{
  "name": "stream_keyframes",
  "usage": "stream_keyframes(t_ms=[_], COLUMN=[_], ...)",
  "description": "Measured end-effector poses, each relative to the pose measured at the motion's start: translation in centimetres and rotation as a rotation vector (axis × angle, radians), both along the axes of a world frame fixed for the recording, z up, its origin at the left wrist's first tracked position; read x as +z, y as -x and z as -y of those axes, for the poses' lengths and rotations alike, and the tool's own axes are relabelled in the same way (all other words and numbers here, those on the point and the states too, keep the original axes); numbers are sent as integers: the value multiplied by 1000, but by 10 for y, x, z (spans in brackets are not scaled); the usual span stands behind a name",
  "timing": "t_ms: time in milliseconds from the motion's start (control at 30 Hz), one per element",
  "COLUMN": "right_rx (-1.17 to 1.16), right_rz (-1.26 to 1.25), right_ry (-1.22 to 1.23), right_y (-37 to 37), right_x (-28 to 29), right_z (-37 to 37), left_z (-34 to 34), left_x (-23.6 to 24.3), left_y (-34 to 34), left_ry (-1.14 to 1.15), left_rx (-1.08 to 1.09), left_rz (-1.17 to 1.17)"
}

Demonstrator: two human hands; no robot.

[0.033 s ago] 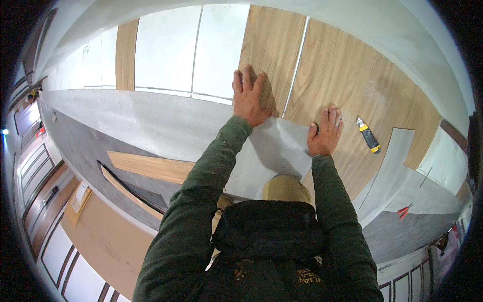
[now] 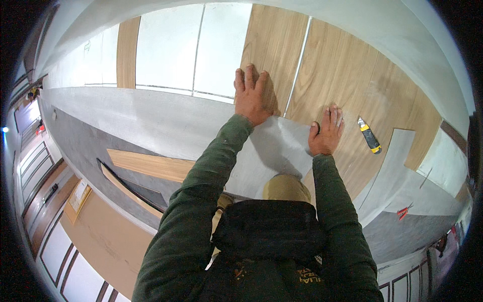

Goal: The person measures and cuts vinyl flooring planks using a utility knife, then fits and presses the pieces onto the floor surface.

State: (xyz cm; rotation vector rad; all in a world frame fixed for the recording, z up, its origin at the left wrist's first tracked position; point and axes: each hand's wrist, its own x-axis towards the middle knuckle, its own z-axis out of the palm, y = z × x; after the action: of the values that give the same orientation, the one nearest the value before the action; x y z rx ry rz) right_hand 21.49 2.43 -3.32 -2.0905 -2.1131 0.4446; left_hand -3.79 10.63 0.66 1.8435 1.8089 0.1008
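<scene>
Flat on a wood-look plank (image 2: 276, 35) lies my left hand (image 2: 252, 98), fingers spread, near the plank's left edge where white tiles begin. My right hand (image 2: 327, 133) rests flat on a wider wood-look area (image 2: 347, 70), fingers stretched out, with a dark ring-like band on the thumb side. Neither hand grips anything. Between the two wood areas runs a narrow white gap (image 2: 297, 70). A yellow-and-black utility knife (image 2: 370, 136) lies on the wood just right of my right hand. Below my hands is a grey sheet (image 2: 274, 146), and one of my knees (image 2: 287, 189) is on it.
White tiles (image 2: 168, 50) extend to the left, with a single wood-look strip (image 2: 126, 53) on them. Loose planks (image 2: 151, 166) lie beyond my left forearm. At right are a grey sheet piece (image 2: 392, 161) and red-handled pliers (image 2: 404, 211). A pale wall curves along the far side.
</scene>
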Motion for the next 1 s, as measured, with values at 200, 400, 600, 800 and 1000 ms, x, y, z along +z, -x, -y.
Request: stream_keyframes(t_ms=[200,400,600,800,1000], right_rx=[-8,8,20,7,1], right_rz=[-12,-24,-7,-4,-21], right_ry=[-57,-60,-82,-52,-67], right_y=[-3,0,-1,-2,-2], right_x=[-4,0,-2,0,-2], right_z=[2,-1,0,-1,4], left_z=[-8,-55,-61,-60,-63], left_x=[-15,-4,-2,-11,-18], left_y=[-3,-5,-9,-12,6], left_ry=[-175,-42,71,5,-3], left_rx=[142,602,595,573,494], left_rz=[43,27,-80,-91,-24])
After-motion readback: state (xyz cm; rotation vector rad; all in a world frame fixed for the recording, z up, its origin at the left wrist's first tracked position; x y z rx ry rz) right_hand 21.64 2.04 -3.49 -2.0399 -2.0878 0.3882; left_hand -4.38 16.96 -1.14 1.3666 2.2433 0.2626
